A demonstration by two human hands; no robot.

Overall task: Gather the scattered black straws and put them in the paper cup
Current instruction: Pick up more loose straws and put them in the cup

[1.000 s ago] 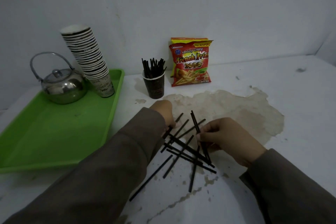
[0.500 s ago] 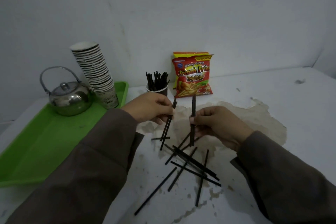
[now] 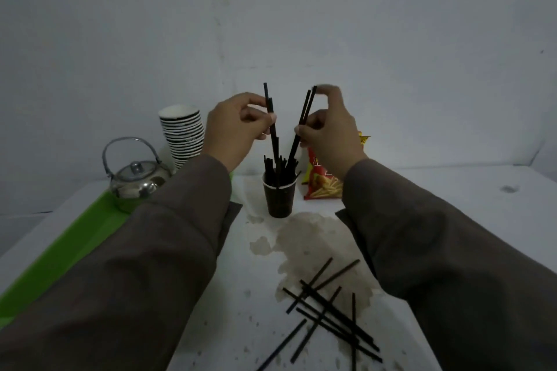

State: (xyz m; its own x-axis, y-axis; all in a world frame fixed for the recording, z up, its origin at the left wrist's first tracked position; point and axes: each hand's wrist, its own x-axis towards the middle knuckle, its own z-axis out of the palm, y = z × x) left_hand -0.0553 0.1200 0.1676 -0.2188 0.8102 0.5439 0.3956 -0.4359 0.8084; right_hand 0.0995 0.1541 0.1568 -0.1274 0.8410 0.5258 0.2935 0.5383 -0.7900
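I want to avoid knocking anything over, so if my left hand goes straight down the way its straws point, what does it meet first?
Most likely the straws already standing in the paper cup. The left hand holds its straws almost upright above the rim, tips among them, though depth is hard to judge.

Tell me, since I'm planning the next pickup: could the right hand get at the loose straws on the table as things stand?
Probably not right away. The right hand is pinching straws above the paper cup. Once emptied, the way looks free: the loose straws lie uncovered in front of the right sleeve.
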